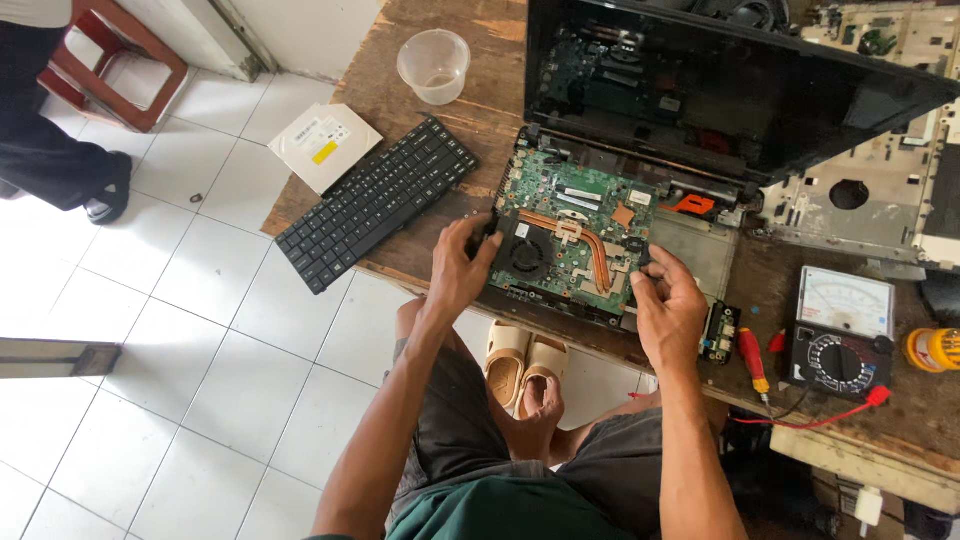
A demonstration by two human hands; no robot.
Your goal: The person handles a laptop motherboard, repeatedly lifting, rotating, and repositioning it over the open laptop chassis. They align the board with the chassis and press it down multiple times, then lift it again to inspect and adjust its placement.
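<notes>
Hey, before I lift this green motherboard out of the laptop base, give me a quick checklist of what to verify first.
1. Left hand grips the board's fan corner: ok.
2. Right hand grips the motherboard at its right front edge: ok.
3. Screws and cables all released: cannot tell.
4. Laptop lid open, leaning back from the board: ok.
5. Removed keyboard lies apart, to the left: ok.
6. Free space on the wooden table nearby: not ok, crowded by the multimeter and screwdriver.
</notes>
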